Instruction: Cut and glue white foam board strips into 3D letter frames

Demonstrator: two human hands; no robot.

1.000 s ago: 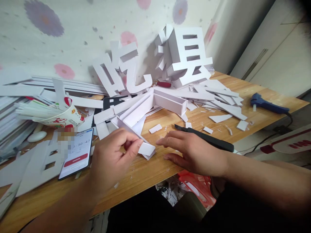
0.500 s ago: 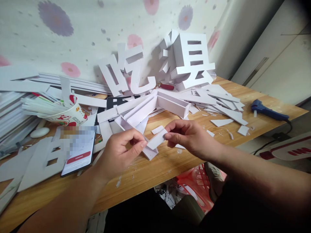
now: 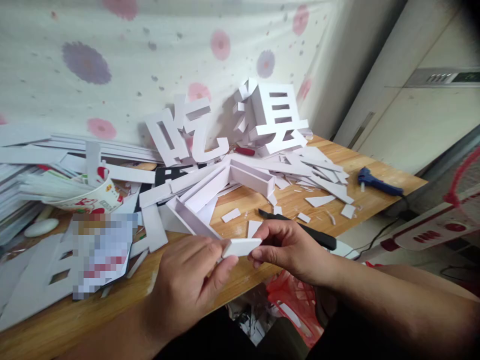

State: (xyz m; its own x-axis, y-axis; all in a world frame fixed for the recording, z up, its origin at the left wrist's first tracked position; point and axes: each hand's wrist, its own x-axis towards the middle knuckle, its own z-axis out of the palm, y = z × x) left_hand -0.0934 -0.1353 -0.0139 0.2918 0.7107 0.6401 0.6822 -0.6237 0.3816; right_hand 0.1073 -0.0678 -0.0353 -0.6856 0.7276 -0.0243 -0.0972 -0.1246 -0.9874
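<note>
Between my two hands is a small white foam board strip (image 3: 242, 247), seen partly edge-on. My left hand (image 3: 191, 272) pinches its left end between thumb and fingers. At the other end, the thumb and fingertips of my right hand (image 3: 287, 247) close on the tip. Just behind my left hand lies a white foam board trough (image 3: 193, 220), its near end hidden by the fingers. A black utility knife (image 3: 317, 234) lies on the table behind my right hand, partly covered by it.
White foam board characters (image 3: 277, 112) lean near the flowered curtain. Offcuts (image 3: 318, 162) are spread across the wooden table (image 3: 240, 200). A blue glue gun (image 3: 380, 183) lies right. A paper tub (image 3: 92, 200) and phone (image 3: 105, 250) are left; a red bag (image 3: 294, 305) sits below the edge.
Both hands and the strip have come lower and nearer to me, and the strip has tilted towards edge-on. The view has shifted, and the utility knife now shows beside my right hand.
</note>
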